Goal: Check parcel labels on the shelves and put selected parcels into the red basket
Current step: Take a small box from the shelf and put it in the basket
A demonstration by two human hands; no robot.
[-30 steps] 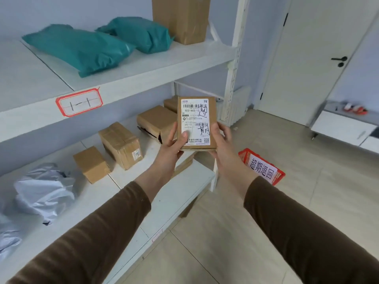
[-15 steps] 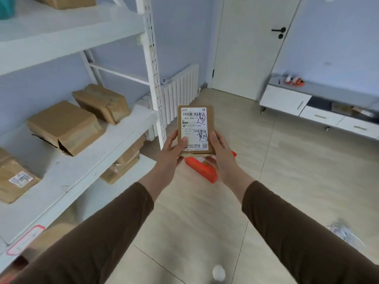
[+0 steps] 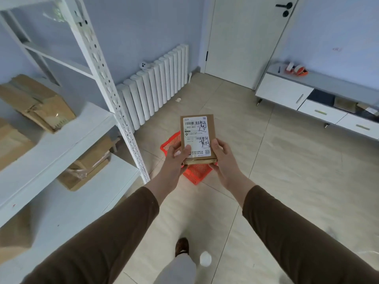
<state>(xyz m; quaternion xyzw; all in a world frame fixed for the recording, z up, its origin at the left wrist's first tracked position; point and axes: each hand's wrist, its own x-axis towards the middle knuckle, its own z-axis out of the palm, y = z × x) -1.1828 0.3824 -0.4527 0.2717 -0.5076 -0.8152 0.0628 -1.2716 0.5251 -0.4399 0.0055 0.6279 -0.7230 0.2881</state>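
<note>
I hold a small brown cardboard parcel (image 3: 198, 128) in both hands, its white label with barcodes and black handwriting facing me. My left hand (image 3: 176, 155) grips its lower left edge, thumb on the label. My right hand (image 3: 222, 155) grips its lower right edge. The red mesh basket (image 3: 196, 173) stands on the floor directly below and behind the parcel, mostly hidden by it and my hands.
White shelving (image 3: 61, 140) with brown boxes (image 3: 39, 105) fills the left; its upright post (image 3: 114, 111) stands near the basket. A white radiator (image 3: 155, 87) lines the far wall beside a door (image 3: 246, 37). A low cabinet (image 3: 320, 105) is at right. My foot (image 3: 181, 245) is on the tiled floor.
I have turned right, away from the shelves, and stepped toward the basket. The parcel, still in both hands, has come lower and now hangs over the red basket.
</note>
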